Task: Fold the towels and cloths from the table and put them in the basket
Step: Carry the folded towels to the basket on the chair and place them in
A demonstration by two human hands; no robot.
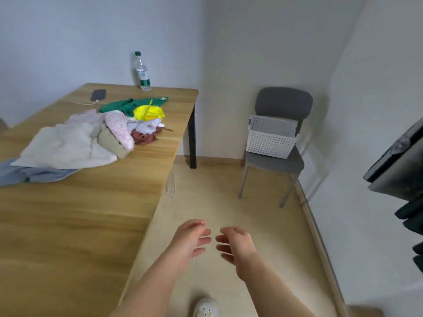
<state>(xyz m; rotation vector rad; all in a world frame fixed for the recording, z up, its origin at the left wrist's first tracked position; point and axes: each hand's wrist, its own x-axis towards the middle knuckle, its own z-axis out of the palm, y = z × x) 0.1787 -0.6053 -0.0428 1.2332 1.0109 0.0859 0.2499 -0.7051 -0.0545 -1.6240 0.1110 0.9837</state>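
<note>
A heap of cloths lies on the wooden table (pixel 75 220) at the left: a cream towel (pixel 66 145), a blue cloth (pixel 34 173), a pink spotted cloth (pixel 120 129), a green cloth (pixel 128 105), a yellow one (pixel 148 112) and a rust-red one (pixel 144 137). A white perforated basket (pixel 270 143) stands on a grey chair (pixel 283 104) by the far wall, with a grey folded cloth (pixel 274 128) inside. My left hand (pixel 192 239) and my right hand (pixel 235 245) hover over the floor beyond the table's right edge, fingers relaxed, fingertips nearly meeting, holding nothing.
A water bottle (pixel 142 72) and a phone (pixel 98 94) on a cable sit at the table's far end. An empty plastic bottle (pixel 170 186) lies on the floor by the table edge. A dark device (pixel 398 161) juts in at the right. My shoe (pixel 206 307) shows below.
</note>
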